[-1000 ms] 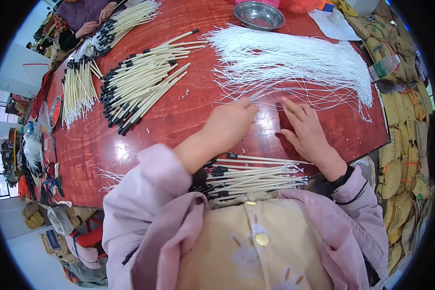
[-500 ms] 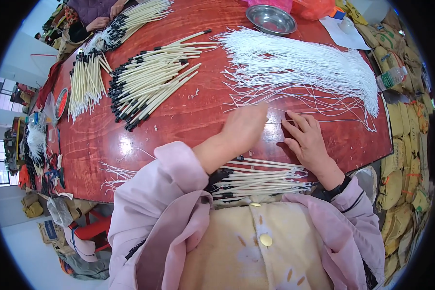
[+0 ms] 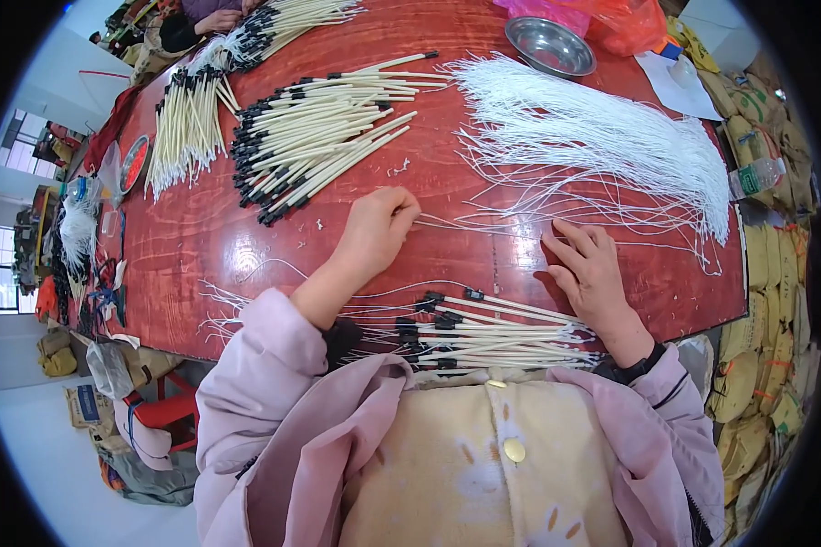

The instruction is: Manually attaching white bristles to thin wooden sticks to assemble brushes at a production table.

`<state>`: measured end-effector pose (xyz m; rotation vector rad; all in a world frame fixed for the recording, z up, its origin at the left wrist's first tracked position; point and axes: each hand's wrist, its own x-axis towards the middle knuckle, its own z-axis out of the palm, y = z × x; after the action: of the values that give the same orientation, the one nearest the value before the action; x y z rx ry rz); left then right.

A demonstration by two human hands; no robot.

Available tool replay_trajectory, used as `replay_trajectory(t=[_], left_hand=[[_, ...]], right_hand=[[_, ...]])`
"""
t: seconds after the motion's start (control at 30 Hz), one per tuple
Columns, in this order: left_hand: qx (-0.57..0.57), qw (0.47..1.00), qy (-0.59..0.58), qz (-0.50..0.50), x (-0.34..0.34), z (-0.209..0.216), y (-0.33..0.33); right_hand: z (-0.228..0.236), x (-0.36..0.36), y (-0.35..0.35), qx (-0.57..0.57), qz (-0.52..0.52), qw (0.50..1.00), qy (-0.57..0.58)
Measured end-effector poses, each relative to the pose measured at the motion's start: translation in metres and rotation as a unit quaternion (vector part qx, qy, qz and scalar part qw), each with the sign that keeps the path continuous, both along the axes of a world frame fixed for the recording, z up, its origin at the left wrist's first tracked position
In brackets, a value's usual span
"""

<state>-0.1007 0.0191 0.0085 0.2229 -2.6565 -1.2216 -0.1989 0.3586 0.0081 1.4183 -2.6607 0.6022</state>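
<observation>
My left hand [image 3: 372, 230] is closed in a pinch on the end of white string [image 3: 447, 224], which runs taut rightward over the table toward my right hand. My right hand [image 3: 589, 273] lies with its fingers apart, fingertips at the strings near the table. Beyond it spreads a large bundle of white strings [image 3: 602, 128], with loose strands along its near side. Between my forearms, close to my body, lies a row of cream sticks with black ends [image 3: 502, 337]; thin white strings trail from it to the left.
The table [image 3: 182, 273] is red. Cream, black-ended sticks [image 3: 328, 128] are piled at the back left, beside another stack [image 3: 187, 137]. A metal bowl [image 3: 549, 46], pink and red bags [image 3: 611, 25] and a plastic bottle [image 3: 759, 175] sit at the far right. Another person's hand [image 3: 219, 20] shows at the far left.
My left hand has moved left, drawing string out from the bundle's near side. My right hand stays in nearly the same place. The view has shifted slightly.
</observation>
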Motion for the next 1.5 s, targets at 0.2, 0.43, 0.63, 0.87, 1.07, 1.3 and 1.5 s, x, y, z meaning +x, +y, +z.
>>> replay_trajectory(t=[0.2, 0.43, 0.63, 0.87, 1.07, 1.3, 1.5], left_hand=[[-0.189, 0.97, 0.14, -0.067, -0.051, -0.014, -0.016], [-0.197, 0.957, 0.208, -0.044, -0.071, 0.003, -0.019], [-0.073, 0.988, 0.112, 0.072, 0.01, 0.025, -0.004], [-0.188, 0.975, 0.007, 0.12, 0.073, 0.001, -0.005], [-0.227, 0.966, -0.051, 0.108, 0.044, 0.026, -0.024], [-0.391, 0.916, 0.024, 0.09, -0.04, -0.009, -0.05], [-0.311, 0.944, 0.007, 0.11, -0.065, -0.017, -0.045]], right_hand=[[0.0, 0.005, -0.001, 0.001, -0.018, 1.0, -0.003], [0.0, 0.007, -0.003, 0.006, -0.027, 1.0, -0.005], [-0.003, 0.01, -0.003, -0.006, -0.03, 1.0, -0.003], [-0.007, 0.008, 0.002, 0.004, -0.021, 1.0, 0.002], [-0.004, 0.007, 0.0, 0.008, -0.022, 1.0, -0.003], [-0.005, 0.007, -0.003, -0.005, -0.015, 1.0, -0.004], [-0.006, 0.008, -0.003, -0.031, -0.024, 0.999, -0.008]])
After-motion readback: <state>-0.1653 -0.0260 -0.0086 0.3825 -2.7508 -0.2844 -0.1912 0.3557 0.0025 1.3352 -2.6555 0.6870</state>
